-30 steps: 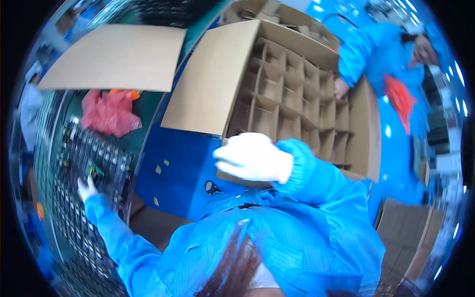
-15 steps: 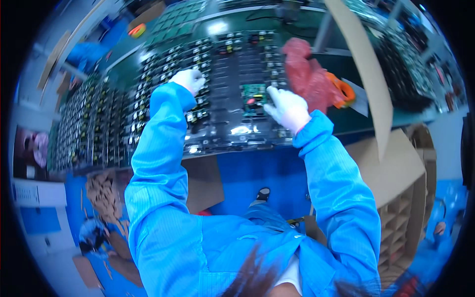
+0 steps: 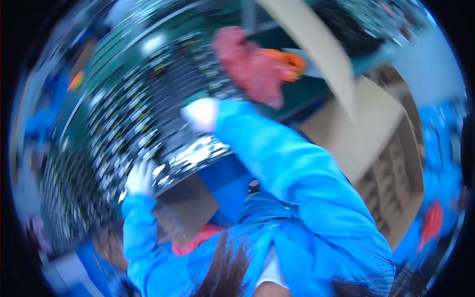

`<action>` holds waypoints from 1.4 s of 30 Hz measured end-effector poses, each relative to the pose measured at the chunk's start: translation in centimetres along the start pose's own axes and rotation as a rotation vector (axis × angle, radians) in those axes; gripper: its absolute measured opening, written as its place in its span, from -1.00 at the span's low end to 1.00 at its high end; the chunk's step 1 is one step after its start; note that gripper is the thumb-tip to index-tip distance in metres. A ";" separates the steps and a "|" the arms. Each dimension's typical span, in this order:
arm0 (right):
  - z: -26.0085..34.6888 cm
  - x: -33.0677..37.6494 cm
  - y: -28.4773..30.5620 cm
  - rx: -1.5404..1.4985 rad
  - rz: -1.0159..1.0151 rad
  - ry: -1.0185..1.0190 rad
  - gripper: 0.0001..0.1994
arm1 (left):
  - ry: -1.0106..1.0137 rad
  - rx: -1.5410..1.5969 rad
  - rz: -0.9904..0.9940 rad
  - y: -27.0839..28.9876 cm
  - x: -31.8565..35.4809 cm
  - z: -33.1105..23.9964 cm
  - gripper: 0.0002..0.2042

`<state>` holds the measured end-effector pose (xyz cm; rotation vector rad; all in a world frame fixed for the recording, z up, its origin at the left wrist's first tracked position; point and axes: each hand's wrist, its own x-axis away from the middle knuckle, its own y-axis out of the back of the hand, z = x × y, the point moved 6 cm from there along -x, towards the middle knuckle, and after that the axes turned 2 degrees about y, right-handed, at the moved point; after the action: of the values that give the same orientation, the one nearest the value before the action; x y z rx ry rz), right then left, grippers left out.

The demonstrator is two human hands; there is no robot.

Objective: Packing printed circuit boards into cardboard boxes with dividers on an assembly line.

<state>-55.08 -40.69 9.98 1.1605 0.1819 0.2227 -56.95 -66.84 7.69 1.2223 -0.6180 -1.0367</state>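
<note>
The view was heavily motion-blurred. A large dark tray of small components lay on the green desk and filled the upper left of the scene; its near edge gleamed with reflected light. The left hand, in a white glove and a blue sleeve, rested on the near left edge of the tray. Its fingers appeared spread against the tray's rim, though blur hid whether they gripped it. The right hand, also white-gloved, lay over the right part of the tray, its blue-sleeved forearm running down and to the right of the tray. Whether its fingers were apart or together could not be told, nor whether they held any component.

Just beyond the right side of the tray lay a crumpled pink cloth, with an orange object touching its far side. To the right of the tray stood an open cardboard box with divider cells, one flap raised above the desk.
</note>
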 end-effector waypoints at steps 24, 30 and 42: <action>6.6 30.3 9.7 -0.624 -0.783 -0.310 -0.71 | -0.408 -0.648 0.103 -7.8 -0.1 4.8 -0.71; 6.6 37.2 9.5 -0.639 -0.773 -0.493 -0.71 | -0.277 -0.660 0.237 -10.1 0.3 8.8 -0.70; 9.6 49.3 11.0 -0.651 -0.955 -0.717 -0.68 | -0.111 -0.086 -0.138 -1.4 -3.9 9.0 -0.66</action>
<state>-6.02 -31.90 22.51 0.3599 0.0048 -0.9140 -66.70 -67.45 9.29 1.1502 -0.5744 -1.2415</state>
